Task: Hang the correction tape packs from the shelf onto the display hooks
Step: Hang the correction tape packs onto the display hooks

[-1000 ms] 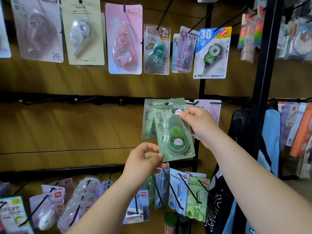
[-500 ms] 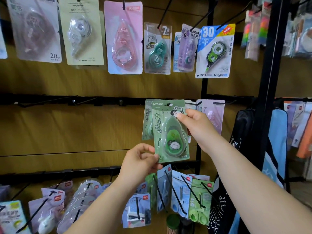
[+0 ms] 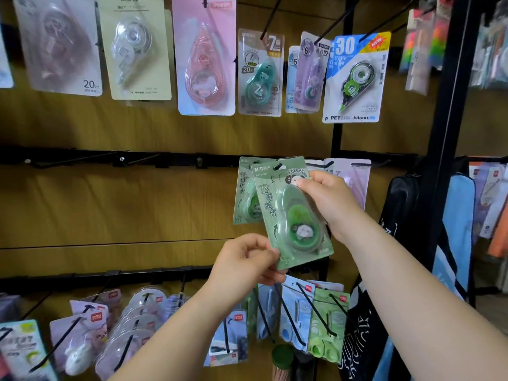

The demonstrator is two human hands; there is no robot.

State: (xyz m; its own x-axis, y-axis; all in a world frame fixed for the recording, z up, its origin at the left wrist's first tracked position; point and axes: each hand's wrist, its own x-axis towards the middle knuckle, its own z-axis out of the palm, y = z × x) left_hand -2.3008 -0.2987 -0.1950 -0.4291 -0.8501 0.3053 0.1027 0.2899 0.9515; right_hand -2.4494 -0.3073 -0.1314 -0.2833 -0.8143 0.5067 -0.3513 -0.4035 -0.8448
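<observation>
- Green cardboard correction tape pack [image 3: 286, 215] with a clear plastic blister: held up in front of the wooden display wall [image 3: 137, 204], at the level of the middle black hook rail [image 3: 110, 160].
- The card is tilted, its top leaning left. The top edge sits just below the rail.
- Card face: white brand print at the top left, dark characters running down the left side, an arrow lower left, a small panda picture at the top right.
- Blister: oval, holding a green dispenser with a white panda face near its lower end.
- Dark hang slot at the top of the card; cannot tell if a hook passes through it.
- Left hand [image 3: 244, 265]: pinches the card's lower left corner, thumb in front.
- Right hand [image 3: 330, 199]: pinches the upper right corner, thumb over the panda picture.
- Second matching green pack [image 3: 243, 196] hangs just behind, partly covered.
- Pale purple pack [image 3: 354, 177] hangs to the right, behind the right hand.
</observation>
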